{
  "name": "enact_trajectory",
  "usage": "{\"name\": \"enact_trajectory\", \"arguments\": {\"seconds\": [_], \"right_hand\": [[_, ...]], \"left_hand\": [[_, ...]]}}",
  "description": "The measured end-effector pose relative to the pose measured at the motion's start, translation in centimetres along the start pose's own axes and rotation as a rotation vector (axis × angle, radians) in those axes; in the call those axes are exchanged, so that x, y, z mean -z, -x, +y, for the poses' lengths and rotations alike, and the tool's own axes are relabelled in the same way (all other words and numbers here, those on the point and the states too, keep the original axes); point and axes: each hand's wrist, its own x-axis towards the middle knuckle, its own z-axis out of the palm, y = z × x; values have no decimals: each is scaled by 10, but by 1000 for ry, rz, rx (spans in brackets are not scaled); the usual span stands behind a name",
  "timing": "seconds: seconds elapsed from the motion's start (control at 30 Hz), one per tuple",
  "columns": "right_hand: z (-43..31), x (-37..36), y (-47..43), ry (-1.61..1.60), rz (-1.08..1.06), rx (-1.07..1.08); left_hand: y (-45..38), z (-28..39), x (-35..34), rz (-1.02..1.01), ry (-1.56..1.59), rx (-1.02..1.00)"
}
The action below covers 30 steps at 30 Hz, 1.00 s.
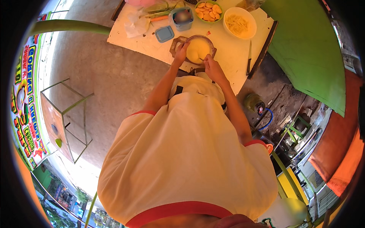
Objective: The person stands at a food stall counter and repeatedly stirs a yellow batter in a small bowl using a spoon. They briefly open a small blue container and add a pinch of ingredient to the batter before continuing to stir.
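Note:
A round bowl (212, 45) of pale yellow batter-like mixture (199, 47) rests on a brown wooden board (173, 50), close to my body at the near side of the table. My left hand (180, 54) grips the bowl's left rim. Between the fingers of my right hand (212, 67) is a thin metal utensil (202, 59), probably a spoon, whose far end is sunk in the mixture near the right rim. The mixture's surface shows a swirl beside it.
On the white table (231, 65) stand a bowl of sliced orange pieces (209, 12), a white bowl of pale strips (238, 24), and a blue container (182, 21) with its lid (164, 34) alongside. A knife (249, 58) lies at right. A gas cylinder (253, 102) stands below.

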Motion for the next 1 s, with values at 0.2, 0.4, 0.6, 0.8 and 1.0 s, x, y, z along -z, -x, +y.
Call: {"name": "enact_trajectory", "arguments": {"seconds": [0.2,0.4,0.6,0.8,1.0], "right_hand": [[-11,23,6,28,107,-164],[13,11,17,-304,18,-263],[19,-10,22,-546,-26,-288],[3,-14,14,181,32,-141],[11,-6,12,67,68,-133]], "left_hand": [[2,3,2,8,-16,55],[-14,-10,8,-59,-64,90],[-2,2,6,-6,-123,90],[0,9,8,-15,-139,100],[-5,9,8,-72,-45,128]]}}
